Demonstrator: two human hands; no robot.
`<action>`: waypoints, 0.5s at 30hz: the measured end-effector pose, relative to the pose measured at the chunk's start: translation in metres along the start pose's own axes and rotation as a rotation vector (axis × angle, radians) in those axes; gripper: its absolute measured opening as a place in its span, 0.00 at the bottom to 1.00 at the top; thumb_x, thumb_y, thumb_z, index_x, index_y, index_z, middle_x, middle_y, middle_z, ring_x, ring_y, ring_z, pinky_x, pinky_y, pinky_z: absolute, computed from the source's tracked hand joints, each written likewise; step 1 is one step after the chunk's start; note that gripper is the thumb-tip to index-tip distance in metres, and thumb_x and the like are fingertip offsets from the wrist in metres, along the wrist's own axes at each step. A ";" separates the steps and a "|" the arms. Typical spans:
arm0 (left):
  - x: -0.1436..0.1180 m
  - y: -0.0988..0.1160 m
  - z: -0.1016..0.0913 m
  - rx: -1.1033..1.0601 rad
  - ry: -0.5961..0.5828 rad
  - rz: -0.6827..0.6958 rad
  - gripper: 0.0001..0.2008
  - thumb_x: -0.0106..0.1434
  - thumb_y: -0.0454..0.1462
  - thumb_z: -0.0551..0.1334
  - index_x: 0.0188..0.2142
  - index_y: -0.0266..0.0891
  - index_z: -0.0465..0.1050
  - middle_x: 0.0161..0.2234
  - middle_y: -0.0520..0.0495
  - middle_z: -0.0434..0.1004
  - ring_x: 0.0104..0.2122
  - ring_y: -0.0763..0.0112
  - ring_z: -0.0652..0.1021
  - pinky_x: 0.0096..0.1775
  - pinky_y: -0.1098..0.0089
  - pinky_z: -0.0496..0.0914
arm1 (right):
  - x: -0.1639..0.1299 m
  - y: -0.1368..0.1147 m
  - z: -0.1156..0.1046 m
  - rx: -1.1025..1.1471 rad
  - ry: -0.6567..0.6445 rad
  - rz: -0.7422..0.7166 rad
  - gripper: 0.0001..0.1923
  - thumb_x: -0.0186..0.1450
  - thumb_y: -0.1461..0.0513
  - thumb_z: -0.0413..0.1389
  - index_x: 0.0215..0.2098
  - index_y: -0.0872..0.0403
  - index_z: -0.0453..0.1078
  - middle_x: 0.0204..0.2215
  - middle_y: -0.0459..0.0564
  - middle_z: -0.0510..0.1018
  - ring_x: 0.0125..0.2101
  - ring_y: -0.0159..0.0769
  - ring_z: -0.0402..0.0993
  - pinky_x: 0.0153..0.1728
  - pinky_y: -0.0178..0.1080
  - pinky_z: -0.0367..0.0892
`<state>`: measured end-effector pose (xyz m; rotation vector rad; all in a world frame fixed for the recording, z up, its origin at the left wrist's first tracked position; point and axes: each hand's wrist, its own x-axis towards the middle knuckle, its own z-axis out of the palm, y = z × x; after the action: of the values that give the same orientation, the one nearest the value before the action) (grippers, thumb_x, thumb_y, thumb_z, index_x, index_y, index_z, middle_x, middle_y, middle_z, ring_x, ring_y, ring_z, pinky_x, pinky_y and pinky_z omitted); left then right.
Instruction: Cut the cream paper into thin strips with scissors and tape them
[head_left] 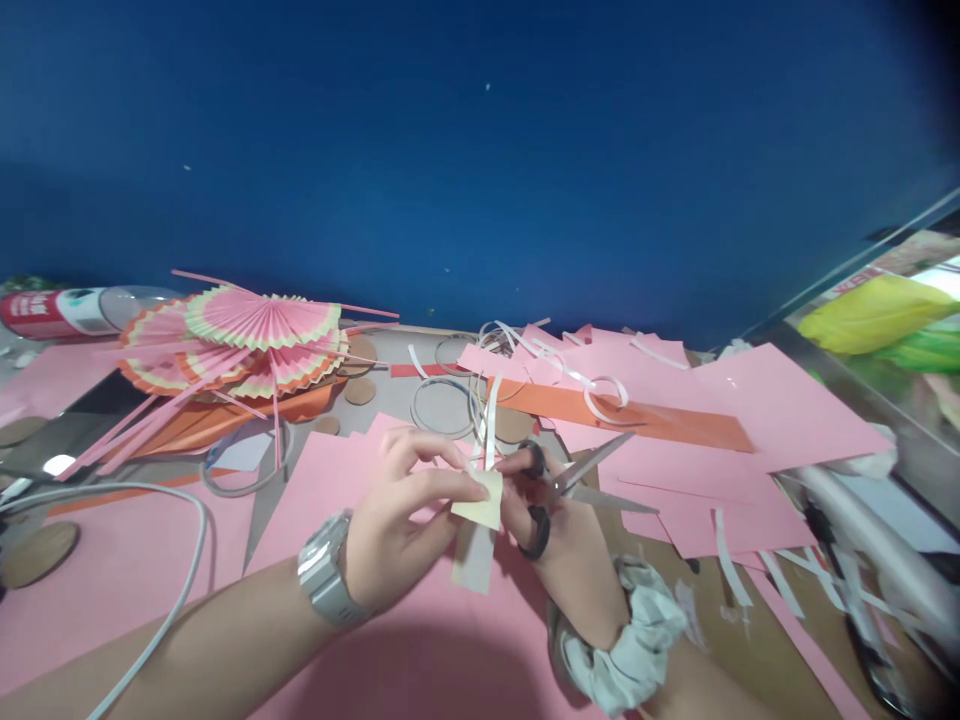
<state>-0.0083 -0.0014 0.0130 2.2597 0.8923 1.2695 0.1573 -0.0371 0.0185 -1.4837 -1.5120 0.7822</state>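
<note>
Between its thumb and fingers, my left hand (pixel 411 505) pinches a small pale yellow piece of paper (pixel 480 503) with a whitish strip (pixel 472 562) below it. A watch is on that wrist. My right hand (pixel 544 510) touches the yellow paper's right edge with its fingertips. Looped on the right fingers are scissors (pixel 559 488), blades parted and pointing right, away from the paper. Narrow white strips (pixel 491 415) rise just behind the fingertips. Pink paper (pixel 420 660) lies under both hands.
Pleated pink paper fans (pixel 262 325) lie at the back left beside a bottle (pixel 75 312). A pale cable (pixel 199 530) curves across the left. Pink sheets (pixel 780 400), an orange strip (pixel 637 418) and clear rings (pixel 442 407) spread over the table. A blue partition (pixel 465 180) stands behind.
</note>
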 end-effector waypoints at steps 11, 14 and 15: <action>-0.001 -0.002 0.003 -0.078 0.021 -0.127 0.16 0.58 0.31 0.59 0.46 0.45 0.62 0.41 0.46 0.66 0.42 0.64 0.68 0.44 0.63 0.64 | 0.002 -0.003 0.001 0.043 -0.002 0.058 0.06 0.63 0.58 0.51 0.32 0.53 0.62 0.19 0.40 0.65 0.18 0.30 0.64 0.22 0.33 0.62; 0.001 -0.002 0.005 -0.048 -0.109 -0.251 0.10 0.61 0.37 0.58 0.42 0.41 0.64 0.39 0.45 0.69 0.40 0.63 0.69 0.42 0.62 0.64 | 0.003 0.001 -0.002 -0.038 0.091 0.038 0.05 0.64 0.59 0.49 0.31 0.51 0.62 0.19 0.40 0.65 0.18 0.32 0.64 0.23 0.35 0.63; 0.002 -0.001 0.004 -0.036 -0.200 -0.262 0.06 0.61 0.38 0.58 0.38 0.41 0.65 0.36 0.46 0.70 0.37 0.64 0.70 0.41 0.62 0.64 | 0.003 0.003 -0.004 -0.063 0.125 0.021 0.05 0.64 0.59 0.49 0.31 0.51 0.63 0.20 0.42 0.67 0.20 0.34 0.65 0.25 0.37 0.64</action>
<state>-0.0039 0.0002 0.0115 2.1136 1.0400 0.9207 0.1627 -0.0344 0.0177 -1.5673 -1.4406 0.6467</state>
